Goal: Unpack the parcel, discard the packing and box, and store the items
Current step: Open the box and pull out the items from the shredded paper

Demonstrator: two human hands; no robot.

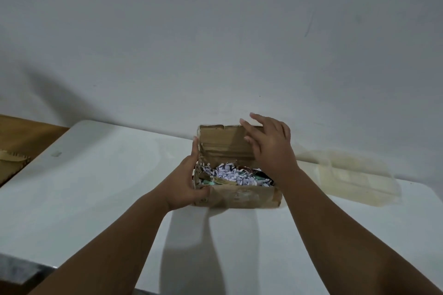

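A worn brown cardboard box [244,196] sits on the white table [96,187], its lid flap [225,141] raised toward the wall. Inside lies shredded white paper [230,173], with bits of green and dark items showing among it. My left hand [189,182] grips the box's left end, thumb on the front corner. My right hand [268,143] rests against the raised flap's right part, fingers spread, holding it back.
A translucent plastic container [354,175] lies on the table to the right of the box. A brown wooden surface [21,141] adjoins the table on the left. A plain grey wall [215,43] stands right behind the box.
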